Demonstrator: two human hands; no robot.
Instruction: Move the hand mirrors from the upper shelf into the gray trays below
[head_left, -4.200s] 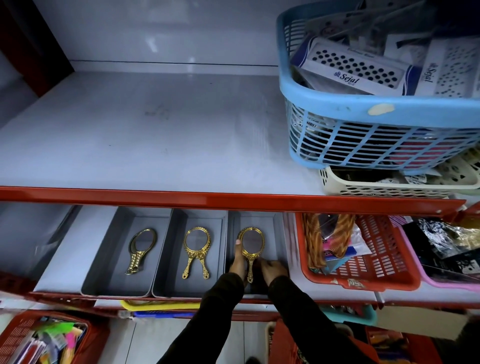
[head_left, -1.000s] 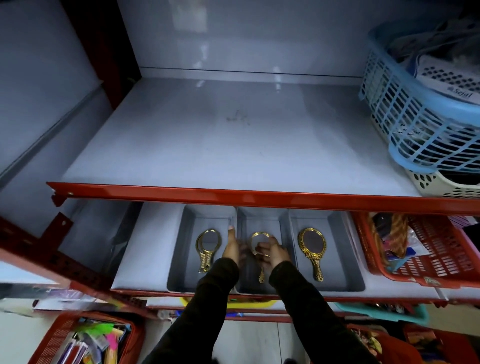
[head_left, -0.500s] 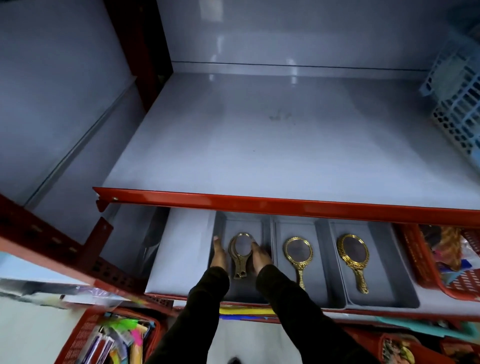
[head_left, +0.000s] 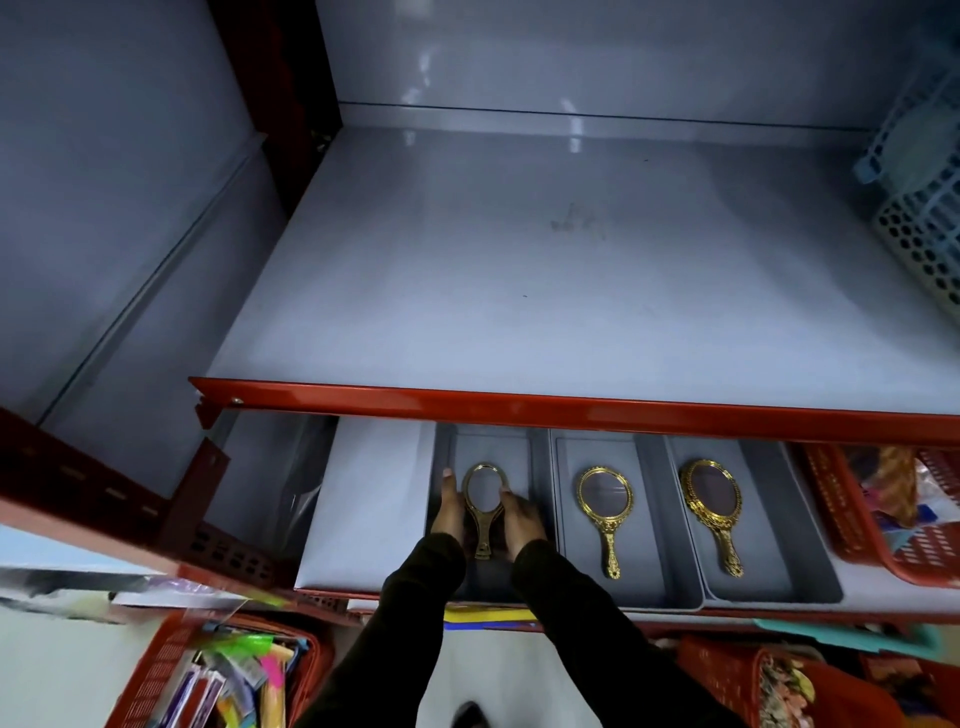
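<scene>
Mirror (head_left: 483, 506) between both hands' grip.

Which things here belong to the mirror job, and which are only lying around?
Job:
- left mirror, between left hand and right hand
- middle mirror
- right mirror
- gray trays
- upper shelf

Lying about:
- red basket
- blue basket

small retail shop, stockroom-style display. red-edged metal shelving (head_left: 571, 410) carried identical gold hand mirrors (head_left: 605, 512) laid one per gray tray (head_left: 649, 592). red baskets (head_left: 852, 525) and a blue basket (head_left: 930, 171) of packaged goods crowded the racks.
</scene>
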